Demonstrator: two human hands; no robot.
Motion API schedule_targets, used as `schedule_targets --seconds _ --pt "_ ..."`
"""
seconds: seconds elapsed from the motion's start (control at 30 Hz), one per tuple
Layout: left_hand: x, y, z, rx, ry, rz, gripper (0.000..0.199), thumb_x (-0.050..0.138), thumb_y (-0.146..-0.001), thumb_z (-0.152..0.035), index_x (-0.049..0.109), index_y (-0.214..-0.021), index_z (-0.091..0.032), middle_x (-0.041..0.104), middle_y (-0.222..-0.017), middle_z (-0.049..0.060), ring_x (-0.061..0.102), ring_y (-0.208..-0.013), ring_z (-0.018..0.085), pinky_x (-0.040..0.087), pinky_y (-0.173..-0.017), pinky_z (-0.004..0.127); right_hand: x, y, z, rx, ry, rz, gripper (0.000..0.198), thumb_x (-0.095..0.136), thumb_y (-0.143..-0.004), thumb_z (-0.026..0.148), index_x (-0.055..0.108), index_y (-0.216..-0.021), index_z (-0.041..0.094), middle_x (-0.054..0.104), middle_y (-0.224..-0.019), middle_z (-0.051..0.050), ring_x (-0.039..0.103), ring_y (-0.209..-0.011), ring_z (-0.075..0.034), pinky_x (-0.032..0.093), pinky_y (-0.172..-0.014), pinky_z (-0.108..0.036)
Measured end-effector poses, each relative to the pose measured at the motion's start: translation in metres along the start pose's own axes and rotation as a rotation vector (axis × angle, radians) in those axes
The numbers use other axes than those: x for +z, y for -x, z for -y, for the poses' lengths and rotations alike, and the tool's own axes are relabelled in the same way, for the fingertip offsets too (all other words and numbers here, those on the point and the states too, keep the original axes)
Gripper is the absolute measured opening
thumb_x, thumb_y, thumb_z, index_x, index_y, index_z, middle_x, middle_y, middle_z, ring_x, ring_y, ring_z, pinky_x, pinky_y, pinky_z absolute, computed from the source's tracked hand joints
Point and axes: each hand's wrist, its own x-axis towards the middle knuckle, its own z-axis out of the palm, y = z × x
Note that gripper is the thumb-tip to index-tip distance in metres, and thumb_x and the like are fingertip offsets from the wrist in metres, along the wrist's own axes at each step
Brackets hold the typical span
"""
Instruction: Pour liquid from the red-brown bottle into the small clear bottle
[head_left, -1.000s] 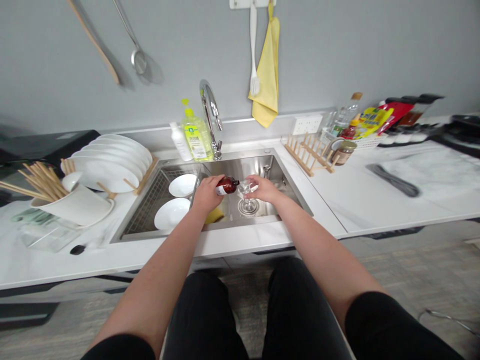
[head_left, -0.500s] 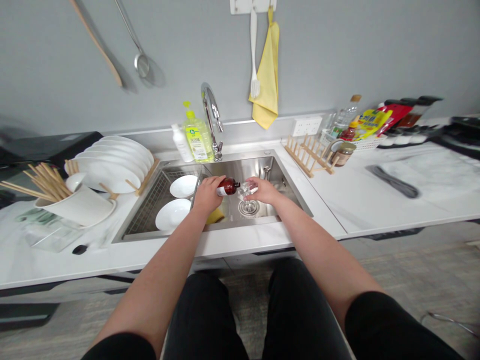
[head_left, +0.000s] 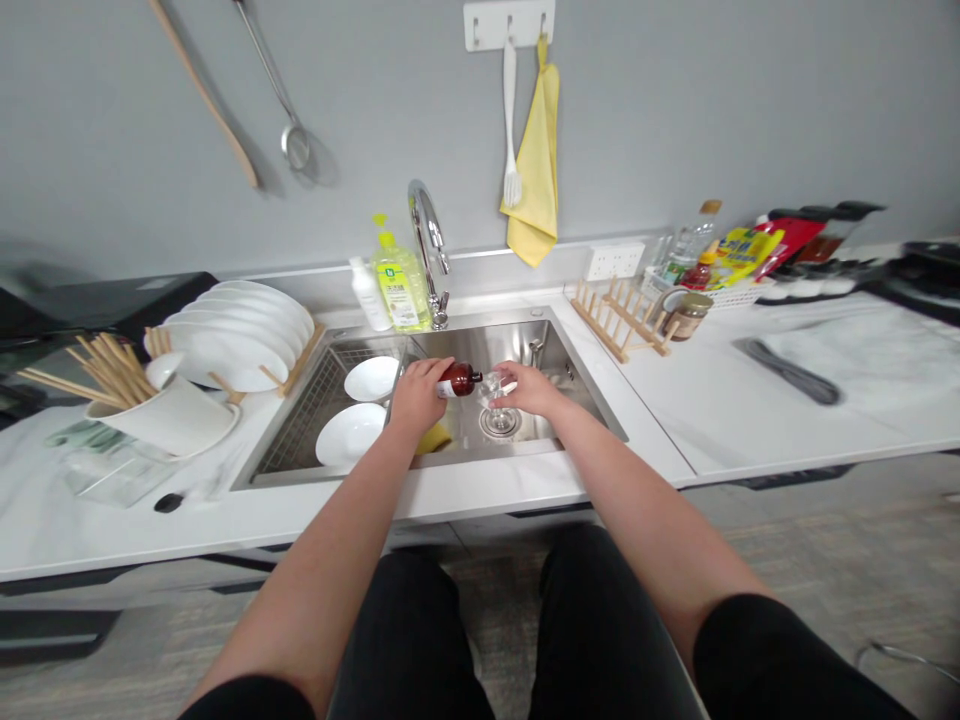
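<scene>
At the far left, a white holder [head_left: 169, 420] of chopsticks [head_left: 109, 370] stood on the counter [head_left: 645, 450], with a row of white plates [head_left: 244, 325] beyond it, close to the sink's left edge. Two white bowls [head_left: 351, 435] sat in the left part of the sink [head_left: 484, 345]. On its far edge, a yellow-green soap bottle [head_left: 403, 292] and the tap [head_left: 427, 235] stood side by side, limiting the room behind the hands.

The left hand [head_left: 420, 395] was over the middle of the sink, its fingers curled around a brown bottle [head_left: 463, 378], which was tipped over with its neck pointing right. Just beside that neck, the right hand [head_left: 525, 388] had its fingers closed around a clear glass [head_left: 492, 390], above the drain [head_left: 501, 422]; how firmly could not be told. Between the right wrist and the sink's right edge there was some open room.

Farther right came a wooden rack [head_left: 616, 322] near the far edge and a jar [head_left: 688, 316] beside it, with a wide bare stretch of counter nearer.
</scene>
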Motion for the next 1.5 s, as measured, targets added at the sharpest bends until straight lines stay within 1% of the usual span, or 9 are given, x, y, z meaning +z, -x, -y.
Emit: schedule_targets --seconds 0.27,0.4,0.77,0.93,1.1,1.2,1.37,1.5 --pt "-0.003 -0.001 -0.002 -0.001 -0.014 0.016 0.078 0.067 -0.084 -0.008 0.068 -0.161 -0.024 0.074 -0.153 0.012 0.065 -0.141 0.036 0.050 -0.127 0.052 0.001 0.000 0.001 0.004 0.018 -0.018 0.079 0.112 -0.060 0.036 0.080 -0.132 0.023 0.085 -0.111 -0.005 0.082 -0.104 -0.028 0.066 -0.100 -0.043" --pt "-0.005 -0.001 -0.005 -0.016 -0.027 0.029 0.079 0.067 -0.084 -0.007 0.067 -0.161 -0.025 0.073 -0.154 0.012 0.064 -0.142 0.037 0.050 -0.127 0.053 0.002 0.000 0.000 0.004 0.018 -0.007 0.080 0.112 -0.061 0.034 0.079 -0.133 0.023 0.085 -0.112 -0.006 0.082 -0.105 -0.028 0.066 -0.099 -0.042" --pt "-0.009 -0.001 -0.009 -0.026 -0.052 0.020 0.079 0.064 -0.086 -0.006 0.067 -0.162 -0.026 0.072 -0.156 0.011 0.061 -0.143 0.037 0.049 -0.126 0.055 0.007 -0.005 -0.014 -0.006 0.011 -0.020 0.082 0.113 -0.059 0.034 0.080 -0.134 0.023 0.085 -0.110 -0.005 0.082 -0.102 -0.027 0.067 -0.098 -0.041" --pt "-0.011 0.000 -0.012 -0.029 -0.050 0.021 0.080 0.062 -0.086 -0.006 0.067 -0.162 -0.028 0.072 -0.157 0.010 0.060 -0.146 0.037 0.048 -0.127 0.056 0.006 -0.004 -0.009 0.005 0.026 -0.015 0.083 0.113 -0.059 0.035 0.079 -0.134 0.023 0.085 -0.111 -0.005 0.082 -0.103 -0.028 0.067 -0.098 -0.043" --pt "-0.013 0.001 -0.014 -0.037 -0.057 0.023 0.080 0.061 -0.087 -0.005 0.067 -0.163 -0.029 0.071 -0.159 0.010 0.059 -0.147 0.037 0.047 -0.128 0.056 0.003 -0.001 -0.001 0.011 0.034 0.003 0.081 0.112 -0.061 0.035 0.079 -0.135 0.023 0.086 -0.115 -0.007 0.083 -0.106 -0.030 0.066 -0.102 -0.046" --pt "-0.015 0.001 -0.015 -0.042 -0.053 0.031 0.082 0.061 -0.086 -0.005 0.066 -0.164 -0.030 0.070 -0.159 0.010 0.058 -0.148 0.037 0.046 -0.128 0.057 0.002 0.000 0.002 0.019 0.033 0.002 0.080 0.112 -0.061 0.034 0.079 -0.133 0.023 0.086 -0.114 -0.007 0.083 -0.106 -0.030 0.067 -0.102 -0.045" --pt "-0.016 0.001 -0.017 -0.036 -0.065 0.024 0.079 0.060 -0.087 -0.005 0.067 -0.163 -0.028 0.071 -0.158 0.010 0.058 -0.148 0.037 0.047 -0.127 0.055 0.002 0.000 0.003 0.012 0.027 0.004 0.078 0.111 -0.061 0.034 0.079 -0.132 0.023 0.086 -0.114 -0.007 0.083 -0.105 -0.029 0.066 -0.100 -0.043" --pt "-0.016 0.001 -0.017 -0.034 -0.067 0.022 0.078 0.060 -0.087 -0.005 0.068 -0.162 -0.028 0.071 -0.158 0.010 0.059 -0.147 0.037 0.047 -0.127 0.055 0.002 0.000 0.002 0.006 0.014 -0.006 0.080 0.112 -0.060 0.032 0.079 -0.133 0.022 0.086 -0.115 -0.008 0.083 -0.105 -0.029 0.066 -0.100 -0.043"
